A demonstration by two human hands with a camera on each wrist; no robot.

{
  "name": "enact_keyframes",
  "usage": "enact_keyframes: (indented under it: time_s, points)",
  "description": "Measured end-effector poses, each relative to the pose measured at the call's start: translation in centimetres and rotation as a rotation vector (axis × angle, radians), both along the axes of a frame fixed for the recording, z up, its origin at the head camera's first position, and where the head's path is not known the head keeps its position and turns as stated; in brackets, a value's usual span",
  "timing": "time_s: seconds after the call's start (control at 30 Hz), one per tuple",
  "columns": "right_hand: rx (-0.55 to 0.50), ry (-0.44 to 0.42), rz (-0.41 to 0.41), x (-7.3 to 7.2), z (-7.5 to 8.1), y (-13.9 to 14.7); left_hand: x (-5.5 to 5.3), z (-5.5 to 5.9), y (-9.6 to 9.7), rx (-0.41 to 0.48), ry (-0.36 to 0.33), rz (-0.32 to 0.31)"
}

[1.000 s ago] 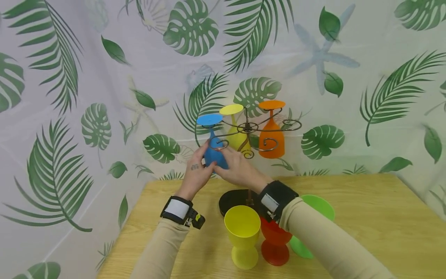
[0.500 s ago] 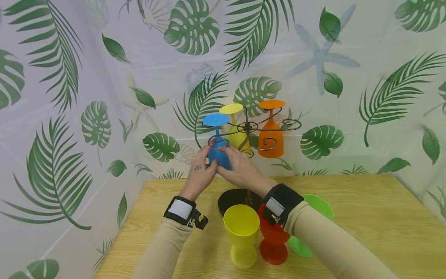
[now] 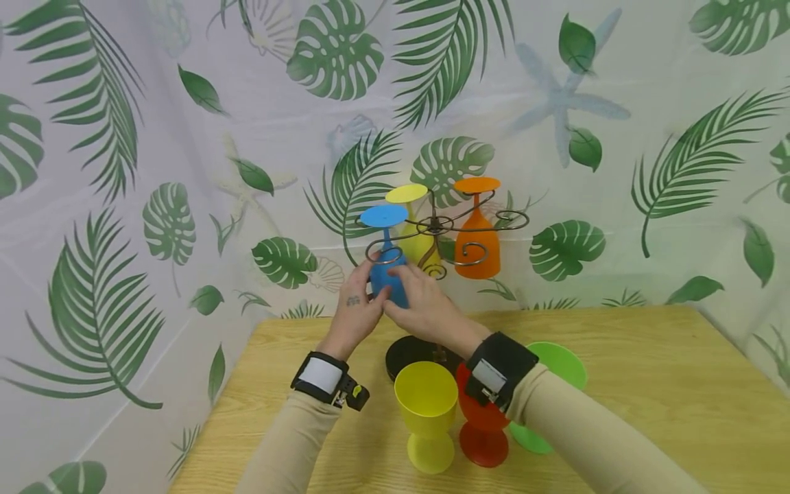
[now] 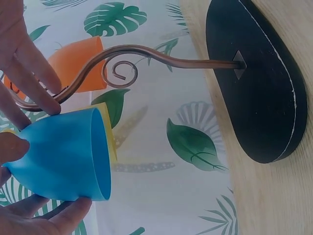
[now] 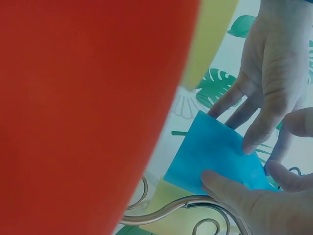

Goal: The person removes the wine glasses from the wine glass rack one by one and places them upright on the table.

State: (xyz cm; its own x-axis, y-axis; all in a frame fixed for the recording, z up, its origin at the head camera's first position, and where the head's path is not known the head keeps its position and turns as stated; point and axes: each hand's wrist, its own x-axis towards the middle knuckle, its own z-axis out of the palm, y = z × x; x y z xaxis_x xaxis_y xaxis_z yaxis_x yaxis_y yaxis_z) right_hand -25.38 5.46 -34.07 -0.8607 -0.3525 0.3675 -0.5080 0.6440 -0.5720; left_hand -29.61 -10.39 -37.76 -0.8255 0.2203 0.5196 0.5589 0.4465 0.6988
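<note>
A blue plastic goblet [image 3: 384, 216] hangs upside down at the left of the wire glass rack [image 3: 435, 224], its stem between the rack's scrolled wires and its foot above them. My left hand [image 3: 356, 305] holds the bowl from the left, thumb in front and fingers around the side. From the right, my right hand [image 3: 428, 305] grips the same bowl, its fingers close to the curled wire. The left wrist view shows the blue bowl [image 4: 61, 152] with its mouth facing the black rack base [image 4: 254, 98].
Inverted yellow [image 3: 407, 193] and orange goblets [image 3: 479, 240] hang on the rack. Upright on the wooden table [image 3: 648, 391] stand a yellow goblet [image 3: 427, 391], a red one [image 3: 483, 442] and a green one [image 3: 558, 363], near or below my right forearm. A leaf-print sheet [image 3: 185, 137] covers the wall.
The blue goblet has moved right, its stem sliding farther in between the rack's wires, and now hangs straighter. Both hands have moved slightly right with it. The other goblets stay put.
</note>
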Motion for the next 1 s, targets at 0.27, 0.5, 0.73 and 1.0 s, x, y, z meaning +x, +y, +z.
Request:
enact_keyframes:
  time_s: [0.27, 0.5, 0.73, 1.0]
  points:
    - [-0.031, 0.019, 0.017, 0.5, -0.2, 0.4, 0.5, 0.2, 0.3, -0.025, 0.019, 0.028]
    - [-0.027, -0.007, 0.025, 1.0, 0.1, 0.6, 0.9, 0.3, 0.2, -0.03, 0.006, 0.031]
    - [-0.017, -0.024, 0.033, 1.8, 0.1, 0.4, 1.6, 0.0, -0.1, -0.035, 0.033, 0.03]
    - [0.009, -0.019, 0.083, 2.6, 0.4, 0.3, 2.8, -0.2, -0.8, -0.043, 0.079, 0.037]
